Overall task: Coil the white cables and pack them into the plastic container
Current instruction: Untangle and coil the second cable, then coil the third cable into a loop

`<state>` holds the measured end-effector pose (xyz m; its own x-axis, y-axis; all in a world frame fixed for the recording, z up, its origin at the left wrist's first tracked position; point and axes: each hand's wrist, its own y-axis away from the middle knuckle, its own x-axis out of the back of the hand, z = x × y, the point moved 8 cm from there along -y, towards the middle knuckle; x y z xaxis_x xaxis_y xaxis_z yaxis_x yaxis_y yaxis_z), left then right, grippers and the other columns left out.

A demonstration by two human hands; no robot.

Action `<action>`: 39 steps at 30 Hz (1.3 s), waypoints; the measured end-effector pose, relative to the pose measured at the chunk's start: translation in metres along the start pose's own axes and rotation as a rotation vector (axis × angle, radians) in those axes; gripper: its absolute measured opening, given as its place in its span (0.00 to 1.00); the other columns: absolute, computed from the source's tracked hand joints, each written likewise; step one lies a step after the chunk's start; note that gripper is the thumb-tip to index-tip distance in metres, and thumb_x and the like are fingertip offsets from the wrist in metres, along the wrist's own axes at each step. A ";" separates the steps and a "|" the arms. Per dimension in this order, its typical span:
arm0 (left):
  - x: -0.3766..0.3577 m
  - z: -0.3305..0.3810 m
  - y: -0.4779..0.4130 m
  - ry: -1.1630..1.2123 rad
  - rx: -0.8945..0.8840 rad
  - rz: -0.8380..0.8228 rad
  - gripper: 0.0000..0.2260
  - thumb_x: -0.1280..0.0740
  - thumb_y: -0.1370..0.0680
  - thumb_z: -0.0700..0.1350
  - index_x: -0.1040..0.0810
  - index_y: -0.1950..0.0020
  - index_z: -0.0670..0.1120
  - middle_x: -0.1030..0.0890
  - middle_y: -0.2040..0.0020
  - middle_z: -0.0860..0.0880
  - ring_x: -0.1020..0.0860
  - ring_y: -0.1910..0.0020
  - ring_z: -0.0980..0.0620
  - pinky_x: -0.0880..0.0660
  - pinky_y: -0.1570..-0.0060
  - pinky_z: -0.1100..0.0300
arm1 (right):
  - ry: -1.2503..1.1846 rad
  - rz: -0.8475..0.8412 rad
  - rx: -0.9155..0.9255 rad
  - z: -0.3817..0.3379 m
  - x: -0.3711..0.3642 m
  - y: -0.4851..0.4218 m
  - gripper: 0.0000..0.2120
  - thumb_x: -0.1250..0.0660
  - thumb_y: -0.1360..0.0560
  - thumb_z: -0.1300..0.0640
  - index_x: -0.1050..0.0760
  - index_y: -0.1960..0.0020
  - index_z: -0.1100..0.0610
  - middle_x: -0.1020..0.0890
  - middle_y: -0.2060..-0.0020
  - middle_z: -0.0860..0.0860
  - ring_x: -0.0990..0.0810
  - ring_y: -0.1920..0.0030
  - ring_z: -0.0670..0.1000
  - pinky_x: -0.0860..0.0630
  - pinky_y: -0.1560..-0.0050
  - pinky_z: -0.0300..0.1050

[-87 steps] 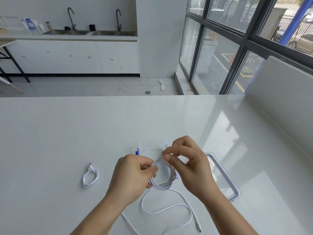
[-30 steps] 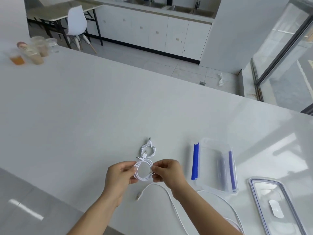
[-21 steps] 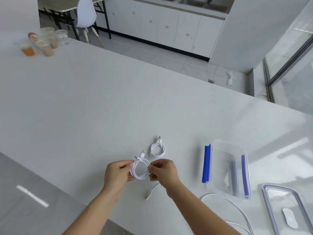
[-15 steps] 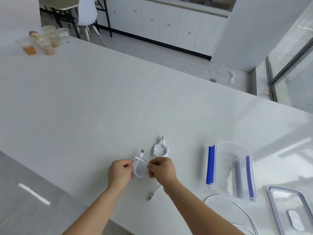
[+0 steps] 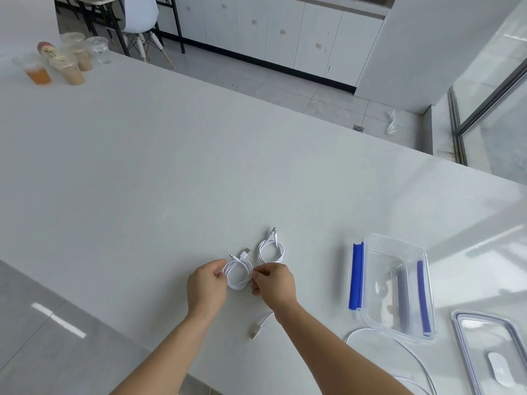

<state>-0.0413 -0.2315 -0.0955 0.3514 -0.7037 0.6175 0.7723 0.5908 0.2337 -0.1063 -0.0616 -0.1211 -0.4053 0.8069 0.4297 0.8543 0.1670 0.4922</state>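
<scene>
My L hand & R hand pinch round white cable coil on smooth counter; 2nd coil beside; clear plastic container near.

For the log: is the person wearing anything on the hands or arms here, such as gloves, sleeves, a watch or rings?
Nothing worn shows. The left hand and right hand are bare, with no gloves or rings visible. The left forearm and right forearm are uncovered down to the picture's bottom edge: no sleeves, watch or wristbands.

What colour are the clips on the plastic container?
Blue clips on the clear plastic container, seen in the head view.
</scene>
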 end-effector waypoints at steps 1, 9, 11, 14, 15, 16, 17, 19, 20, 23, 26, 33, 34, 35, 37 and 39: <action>-0.001 -0.003 -0.001 -0.008 -0.005 0.012 0.14 0.40 0.32 0.31 0.42 0.64 0.47 0.41 0.66 0.50 0.43 0.64 0.51 0.44 0.64 0.58 | 0.013 0.002 0.005 0.001 0.001 0.000 0.08 0.37 0.31 0.62 0.20 0.63 0.62 0.15 0.69 0.57 0.21 0.71 0.52 0.21 0.63 0.50; -0.006 -0.021 -0.003 0.108 0.100 0.048 0.16 0.34 0.25 0.33 0.16 0.40 0.43 0.14 0.45 0.47 0.17 0.47 0.47 0.27 0.47 0.60 | -0.003 -0.006 -0.010 0.005 0.009 0.000 0.11 0.36 0.28 0.63 0.18 0.50 0.53 0.13 0.60 0.51 0.14 0.57 0.54 0.16 0.51 0.50; -0.005 -0.020 -0.004 0.120 0.096 0.054 0.16 0.34 0.25 0.33 0.17 0.39 0.43 0.14 0.43 0.46 0.17 0.46 0.47 0.25 0.45 0.58 | -0.022 -0.012 -0.005 0.006 0.011 0.002 0.10 0.36 0.28 0.63 0.19 0.52 0.53 0.13 0.62 0.51 0.14 0.63 0.51 0.16 0.56 0.47; -0.002 -0.019 -0.003 0.121 0.093 0.061 0.17 0.35 0.25 0.32 0.18 0.38 0.42 0.15 0.42 0.46 0.18 0.48 0.48 0.25 0.45 0.58 | -0.075 -0.042 -0.013 0.009 0.015 0.007 0.10 0.36 0.27 0.65 0.18 0.51 0.55 0.13 0.60 0.52 0.18 0.71 0.46 0.19 0.66 0.37; -0.002 -0.019 -0.003 0.106 0.086 0.065 0.17 0.36 0.25 0.33 0.19 0.38 0.42 0.15 0.42 0.46 0.19 0.49 0.49 0.26 0.46 0.58 | -0.092 -0.048 -0.013 0.011 0.017 0.008 0.10 0.36 0.27 0.65 0.18 0.51 0.56 0.13 0.60 0.54 0.19 0.71 0.46 0.18 0.65 0.38; 0.000 -0.016 -0.001 0.084 0.067 0.067 0.17 0.36 0.24 0.33 0.19 0.38 0.43 0.16 0.42 0.47 0.20 0.50 0.50 0.27 0.47 0.59 | -0.107 -0.051 -0.011 0.012 0.020 0.010 0.10 0.36 0.27 0.65 0.18 0.51 0.57 0.13 0.59 0.55 0.19 0.71 0.47 0.17 0.63 0.40; 0.001 -0.014 0.000 0.054 0.037 0.077 0.16 0.35 0.24 0.33 0.19 0.38 0.43 0.16 0.42 0.47 0.21 0.51 0.51 0.28 0.48 0.60 | -0.121 -0.048 -0.010 0.014 0.023 0.011 0.09 0.35 0.27 0.65 0.18 0.51 0.57 0.13 0.59 0.55 0.19 0.71 0.47 0.17 0.61 0.43; 0.002 -0.005 0.003 0.001 -0.038 0.088 0.16 0.35 0.24 0.32 0.18 0.39 0.44 0.17 0.43 0.48 0.21 0.52 0.52 0.28 0.50 0.60 | -0.141 -0.031 -0.001 0.016 0.031 0.014 0.08 0.35 0.26 0.64 0.19 0.52 0.55 0.13 0.59 0.55 0.19 0.70 0.48 0.16 0.59 0.46; 0.001 0.002 0.005 -0.026 -0.075 0.083 0.16 0.35 0.25 0.32 0.18 0.40 0.45 0.17 0.44 0.49 0.21 0.52 0.52 0.28 0.51 0.60 | -0.143 -0.023 0.003 0.018 0.035 0.015 0.08 0.34 0.27 0.64 0.19 0.53 0.54 0.13 0.60 0.54 0.19 0.70 0.48 0.17 0.59 0.46; -0.004 0.016 0.012 -0.097 -0.166 0.058 0.16 0.35 0.25 0.32 0.17 0.43 0.47 0.20 0.49 0.51 0.21 0.53 0.50 0.25 0.53 0.58 | -0.143 -0.012 0.011 0.020 0.045 0.021 0.07 0.34 0.26 0.62 0.18 0.53 0.53 0.13 0.60 0.53 0.19 0.69 0.48 0.17 0.59 0.46; -0.010 0.027 0.025 -0.121 -0.213 0.037 0.14 0.33 0.26 0.32 0.16 0.46 0.47 0.21 0.51 0.53 0.22 0.57 0.50 0.29 0.55 0.60 | -0.152 0.001 0.030 0.024 0.058 0.030 0.07 0.33 0.26 0.62 0.18 0.53 0.54 0.13 0.61 0.52 0.19 0.67 0.48 0.17 0.59 0.46; -0.052 0.047 0.062 -0.077 -0.243 -0.123 0.14 0.33 0.25 0.35 0.16 0.44 0.50 0.20 0.48 0.56 0.20 0.51 0.53 0.26 0.50 0.61 | -0.139 0.113 0.092 0.044 0.111 0.068 0.07 0.33 0.25 0.62 0.17 0.52 0.54 0.13 0.62 0.50 0.16 0.64 0.48 0.16 0.61 0.42; -0.058 0.052 0.068 -0.075 -0.262 -0.147 0.14 0.33 0.25 0.35 0.16 0.44 0.50 0.20 0.48 0.56 0.20 0.50 0.53 0.25 0.49 0.60 | -0.137 0.134 0.094 0.049 0.121 0.074 0.07 0.33 0.25 0.61 0.17 0.53 0.53 0.13 0.62 0.50 0.15 0.63 0.50 0.16 0.60 0.44; -0.065 0.057 0.073 -0.074 -0.283 -0.168 0.14 0.33 0.25 0.34 0.16 0.44 0.49 0.20 0.49 0.55 0.20 0.50 0.54 0.23 0.48 0.58 | -0.132 0.155 0.094 0.054 0.131 0.080 0.07 0.33 0.25 0.61 0.17 0.54 0.53 0.14 0.62 0.50 0.15 0.62 0.51 0.15 0.59 0.46; -0.080 0.068 0.084 -0.095 -0.330 -0.216 0.15 0.33 0.25 0.34 0.16 0.44 0.48 0.19 0.50 0.54 0.20 0.50 0.54 0.23 0.47 0.58 | -0.119 0.194 0.088 0.066 0.151 0.094 0.07 0.33 0.25 0.60 0.17 0.55 0.51 0.14 0.62 0.50 0.15 0.62 0.52 0.15 0.58 0.49; -0.097 0.074 0.096 -0.166 -0.389 -0.298 0.15 0.33 0.25 0.36 0.17 0.42 0.49 0.19 0.48 0.54 0.21 0.48 0.54 0.25 0.46 0.60 | -0.117 0.238 0.068 0.082 0.171 0.108 0.07 0.32 0.26 0.59 0.17 0.56 0.50 0.14 0.62 0.49 0.15 0.62 0.52 0.16 0.56 0.52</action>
<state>-0.0402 -0.0770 -0.0777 0.0221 -0.7285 0.6847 0.9769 0.1613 0.1401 -0.0570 0.1410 -0.0567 -0.1534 0.8873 0.4350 0.9426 -0.0008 0.3340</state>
